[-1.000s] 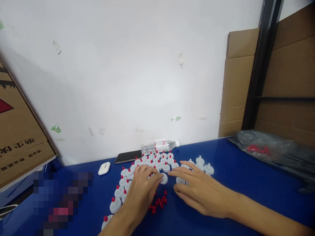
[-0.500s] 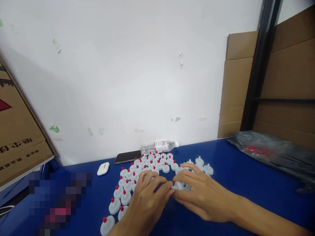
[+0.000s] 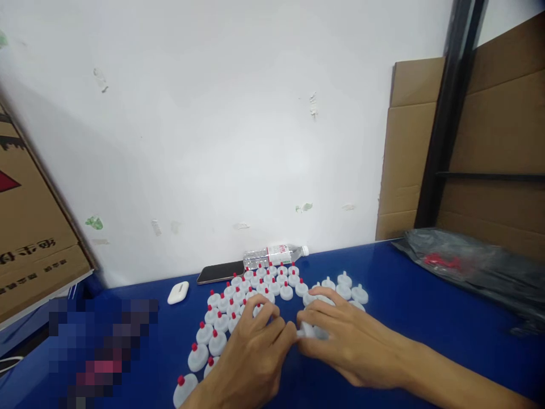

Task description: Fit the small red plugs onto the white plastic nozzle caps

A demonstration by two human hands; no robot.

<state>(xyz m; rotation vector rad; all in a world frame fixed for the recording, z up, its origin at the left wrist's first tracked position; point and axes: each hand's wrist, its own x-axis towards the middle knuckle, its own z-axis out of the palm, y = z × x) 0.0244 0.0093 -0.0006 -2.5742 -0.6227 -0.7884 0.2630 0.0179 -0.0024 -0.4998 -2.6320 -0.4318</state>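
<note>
My right hand (image 3: 340, 338) is closed round a white nozzle cap (image 3: 307, 329), whose narrow tip points left. Against that tip, the fingers of my left hand (image 3: 259, 352) are pinched together; what they hold, if anything, is hidden. Left of and behind my left hand stand several rows of white nozzle caps with red tips (image 3: 217, 342), nozzles up, partly covered by the hand. Beyond my right hand are several white nozzle caps without red tips (image 3: 360, 294), some of them hidden by its fingers.
A clear plastic bottle (image 3: 276, 255) lies by the wall, beside a dark phone (image 3: 220, 271). A small white case (image 3: 177, 292) rests on the blue table (image 3: 145, 335). At right lies a grey plastic bag (image 3: 472, 272) with red pieces. Cardboard (image 3: 404, 153) leans behind.
The fingers of my left hand have curled in more and shifted slightly down and left. The nozzle cap in my right hand now points more directly left, its tip showing between the hands.
</note>
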